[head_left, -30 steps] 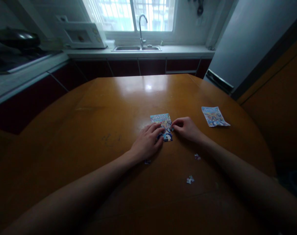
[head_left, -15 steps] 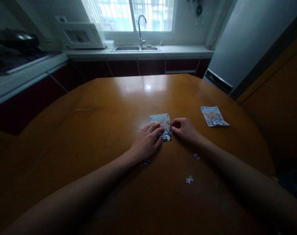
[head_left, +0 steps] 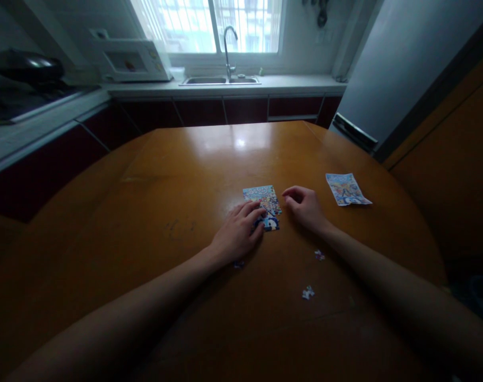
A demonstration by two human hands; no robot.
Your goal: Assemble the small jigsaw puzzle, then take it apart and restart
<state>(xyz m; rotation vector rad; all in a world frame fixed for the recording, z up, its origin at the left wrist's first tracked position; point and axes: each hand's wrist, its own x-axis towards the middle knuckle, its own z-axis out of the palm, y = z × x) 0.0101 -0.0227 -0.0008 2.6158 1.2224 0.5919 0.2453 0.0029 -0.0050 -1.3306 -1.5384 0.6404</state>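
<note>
A small, colourful jigsaw puzzle [head_left: 261,192] lies on a wooden table [head_left: 178,170]. The left hand [head_left: 237,232] rests on its lower left, fingers spread, gripping nothing; the right hand [head_left: 305,208], loosely curled and apparently empty, is just right of it. Farther right of the puzzle lies a printed sheet [head_left: 347,189].

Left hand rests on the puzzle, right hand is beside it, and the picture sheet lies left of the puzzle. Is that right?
One thing is off: the head view shows the picture sheet lying right of the puzzle, beyond the right hand. The left hand does rest on the puzzle, right hand beside it.
</note>
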